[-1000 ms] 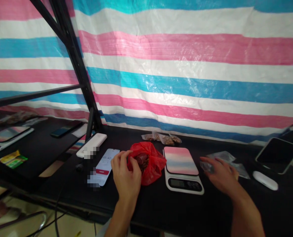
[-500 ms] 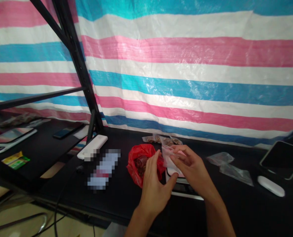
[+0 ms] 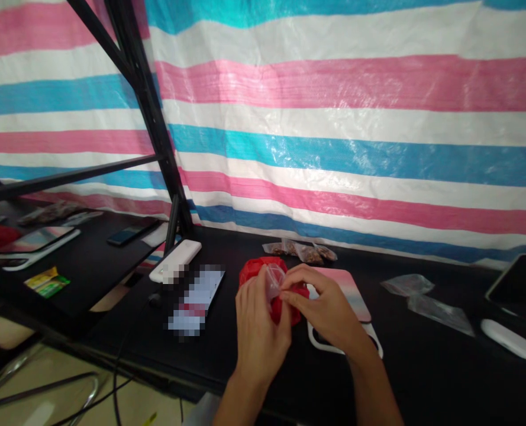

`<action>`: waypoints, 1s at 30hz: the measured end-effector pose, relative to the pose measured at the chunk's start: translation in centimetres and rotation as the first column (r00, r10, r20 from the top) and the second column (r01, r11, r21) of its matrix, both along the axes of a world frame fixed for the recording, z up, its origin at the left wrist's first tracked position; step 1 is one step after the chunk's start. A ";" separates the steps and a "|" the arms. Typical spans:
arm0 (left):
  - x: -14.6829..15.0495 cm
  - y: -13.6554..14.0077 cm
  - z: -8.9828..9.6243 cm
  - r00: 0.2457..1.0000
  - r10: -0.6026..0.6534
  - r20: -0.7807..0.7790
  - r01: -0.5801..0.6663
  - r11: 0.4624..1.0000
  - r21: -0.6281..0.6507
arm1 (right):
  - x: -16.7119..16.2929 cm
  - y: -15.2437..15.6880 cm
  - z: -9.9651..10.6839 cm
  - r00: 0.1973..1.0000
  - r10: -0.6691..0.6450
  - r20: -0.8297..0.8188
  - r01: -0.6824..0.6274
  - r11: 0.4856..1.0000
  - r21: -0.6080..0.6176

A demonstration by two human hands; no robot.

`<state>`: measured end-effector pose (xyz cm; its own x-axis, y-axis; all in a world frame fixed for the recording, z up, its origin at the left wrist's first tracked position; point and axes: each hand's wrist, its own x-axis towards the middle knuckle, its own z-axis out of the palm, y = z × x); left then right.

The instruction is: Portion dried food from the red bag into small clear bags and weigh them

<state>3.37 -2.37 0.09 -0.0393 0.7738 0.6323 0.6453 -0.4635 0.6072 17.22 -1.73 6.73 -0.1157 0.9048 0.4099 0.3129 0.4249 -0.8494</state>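
A small clear plastic bag [image 3: 274, 279] is held above the red plastic bag [image 3: 252, 269]. My right hand [image 3: 322, 305] pinches the clear bag's right edge between thumb and fingertips. On its other side, my left hand [image 3: 263, 325] has its fingers closed against the bag. Both hands cover much of the red bag, so its contents are hidden. Just right of my hands lies a scale with a pinkish top plate [image 3: 342, 290] and a white rim, partly covered by my right forearm.
Several small filled bags [image 3: 309, 253] lie behind the red bag. Flat clear bags [image 3: 440, 313], a white oval case [image 3: 508, 339] and a dark-screened device [image 3: 520, 290] are at right. A pixelated phone-like object [image 3: 198, 299] and a white bar [image 3: 176, 260] lie left, near a black post [image 3: 149, 118].
My right hand has moved left from over the scale to the red bag, bringing the clear bag along. My left hand has come against the clear bag. The scale's plate is now uncovered.
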 end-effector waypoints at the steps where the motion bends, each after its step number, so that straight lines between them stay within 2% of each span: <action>1: -0.3 0.2 -0.1 0.998 0.020 0.062 -0.019 0.999 -0.026 | -0.6 0.2 0.0 1.000 0.022 -0.022 -0.022 1.000 -0.001; 4: -1.6 1.2 -0.2 0.958 0.128 0.258 -0.103 0.989 -0.110 | -2.2 1.2 -0.8 0.999 -0.037 -0.020 0.038 0.998 0.041; 6: -2.5 1.8 0.1 0.921 0.228 0.317 -0.172 0.966 -0.194 | -3.0 2.1 -1.9 0.987 -0.099 0.127 0.093 0.994 0.053; 10: -3.2 2.0 1.1 0.908 0.352 0.226 -0.246 0.886 -0.392 | -3.9 3.3 -4.1 0.864 -0.129 0.487 0.137 0.990 0.020; 12: -3.0 1.5 1.6 0.921 0.351 0.166 -0.249 0.862 -0.442 | -4.0 3.5 -4.5 0.831 -0.122 0.542 0.135 0.991 0.014; 15: -2.3 0.3 2.3 0.946 0.313 0.089 -0.224 0.824 -0.521 | -3.5 3.7 -4.5 0.840 -0.100 0.533 0.122 0.993 -0.005; 19: -1.3 -1.4 2.3 0.989 0.145 -0.028 -0.130 0.767 -0.628 | -2.1 3.9 -4.6 0.843 -0.130 0.523 0.152 0.988 0.002; 21: -1.0 -1.6 1.5 0.996 0.082 -0.018 -0.075 0.773 -0.630 | -1.4 3.8 -4.9 0.850 -0.092 0.518 0.118 0.993 -0.018; 24: -1.2 -0.8 0.0 0.987 0.052 0.153 0.039 0.843 -0.537 | -0.7 3.3 -5.2 0.858 0.009 0.513 0.042 0.995 -0.087; 25: -1.4 -0.3 -0.5 0.969 0.028 0.245 0.097 0.871 -0.481 | -0.6 3.0 -5.1 0.857 0.035 0.514 0.026 0.993 -0.111; 27: -1.8 0.8 -1.0 0.910 0.050 0.411 0.118 0.919 -0.375 | -0.3 2.4 -4.7 0.856 0.077 0.512 0.010 0.986 -0.165; 30: -2.5 1.8 -0.8 0.818 0.110 0.565 0.110 0.934 -0.341 | -0.1 1.7 -3.8 0.855 0.112 0.506 0.019 0.969 -0.247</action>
